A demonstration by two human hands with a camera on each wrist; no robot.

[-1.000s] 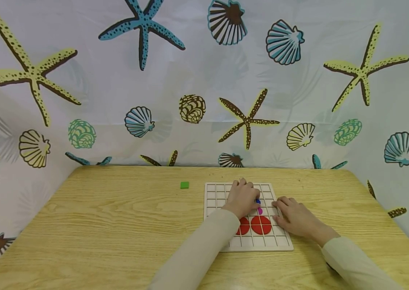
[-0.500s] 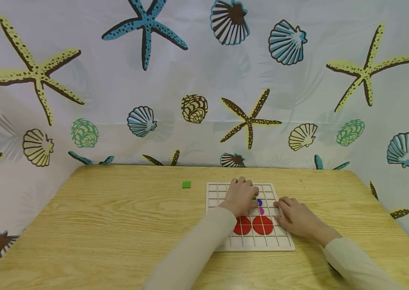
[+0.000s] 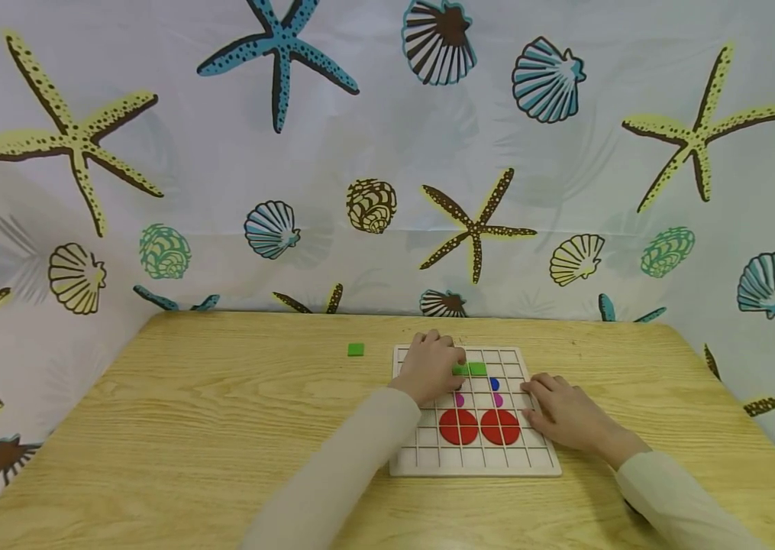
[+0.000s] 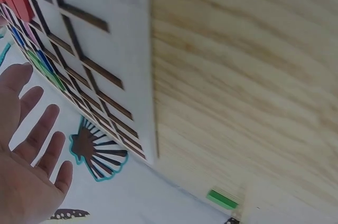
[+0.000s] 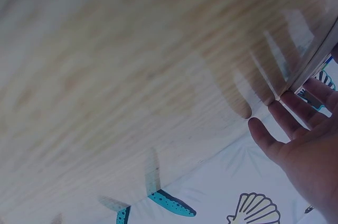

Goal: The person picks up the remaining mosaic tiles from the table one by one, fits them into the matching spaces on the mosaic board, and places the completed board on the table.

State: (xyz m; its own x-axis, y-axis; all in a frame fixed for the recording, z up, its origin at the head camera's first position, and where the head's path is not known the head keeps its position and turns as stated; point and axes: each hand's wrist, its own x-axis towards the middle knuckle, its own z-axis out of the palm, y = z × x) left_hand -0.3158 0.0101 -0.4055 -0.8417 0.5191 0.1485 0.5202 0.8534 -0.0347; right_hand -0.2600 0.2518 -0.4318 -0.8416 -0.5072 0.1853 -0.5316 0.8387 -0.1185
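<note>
A white grid board (image 3: 473, 457) lies on the table. My left hand (image 3: 427, 368) is over its far left part, fingers relaxed and spread with nothing in them in the left wrist view. Just right of its fingertips, green square tiles (image 3: 477, 369) sit in a row. Below them are a blue half-round piece (image 3: 494, 384) and two magenta half-round pieces (image 3: 498, 400). Nearer still, two red discs (image 3: 508, 435) sit side by side, crossed by the grid lines. My right hand (image 3: 566, 414) rests at the board's right edge, fingertips against it and holding nothing.
A loose green tile (image 3: 356, 350) lies on the wooden table (image 3: 222, 412), left of the board's far corner. White cloth (image 3: 332, 260) printed with shells and starfish hangs behind the table and along its sides.
My left hand has moved left across the board, uncovering the green tiles, the blue piece and the left magenta piece. My right hand has stayed at the board's edge.
</note>
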